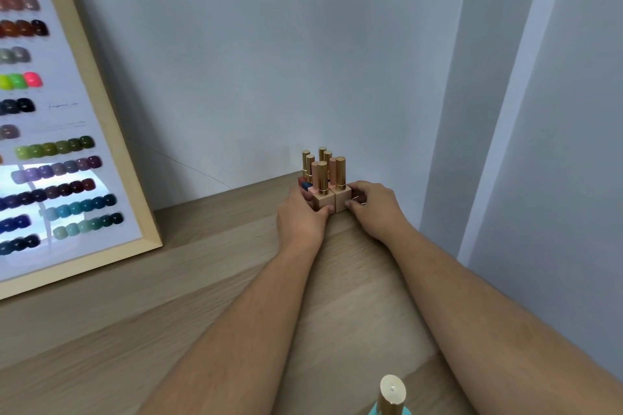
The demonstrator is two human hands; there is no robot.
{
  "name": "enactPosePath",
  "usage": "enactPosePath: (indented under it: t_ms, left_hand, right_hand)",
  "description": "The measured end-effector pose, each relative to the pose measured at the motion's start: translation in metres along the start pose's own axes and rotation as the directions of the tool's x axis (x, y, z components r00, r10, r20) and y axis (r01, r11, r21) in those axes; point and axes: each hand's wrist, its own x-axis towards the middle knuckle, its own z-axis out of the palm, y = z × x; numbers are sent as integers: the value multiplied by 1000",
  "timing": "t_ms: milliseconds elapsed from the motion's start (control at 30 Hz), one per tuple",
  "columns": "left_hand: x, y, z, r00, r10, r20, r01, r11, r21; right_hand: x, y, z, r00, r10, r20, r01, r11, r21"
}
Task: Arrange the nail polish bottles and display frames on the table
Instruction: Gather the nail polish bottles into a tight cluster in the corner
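Nail polish bottles [323, 183] stand bunched by the wall [269, 61] on the table [202, 280], left hand [301, 216] clasping them from nine o'clock, right hand [374, 209] from three, fingers curled round the bases. Rear ones are mostly hidden; the display frame [111, 131] is cropped at nine o'clock.

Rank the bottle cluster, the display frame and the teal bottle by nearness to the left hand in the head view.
1. bottle cluster, by the wall, gripped by the left hand.
2. display frame, leaning against the wall to the left.
3. teal bottle, at the bottom edge, close to the camera.
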Motion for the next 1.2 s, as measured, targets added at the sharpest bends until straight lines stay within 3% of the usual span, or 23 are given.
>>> enactPosePath:
  t_ms: [733,1000,1200]
  left_hand:
    - [-8,2,-8,1000,-5,-24,4,998,-56]
    - [-54,0,-58,986,94,137,-77,989,-129]
    - [-101,18,-113,924,248,291,-197,961,-193]
  right_hand:
    - [-5,0,0,999,27,-33,-25,998,52]
    - [-62,-2,-46,999,42,-34,-37,988,149]
    - [-120,-26,-106,1000,-3,-19,7,979,203]
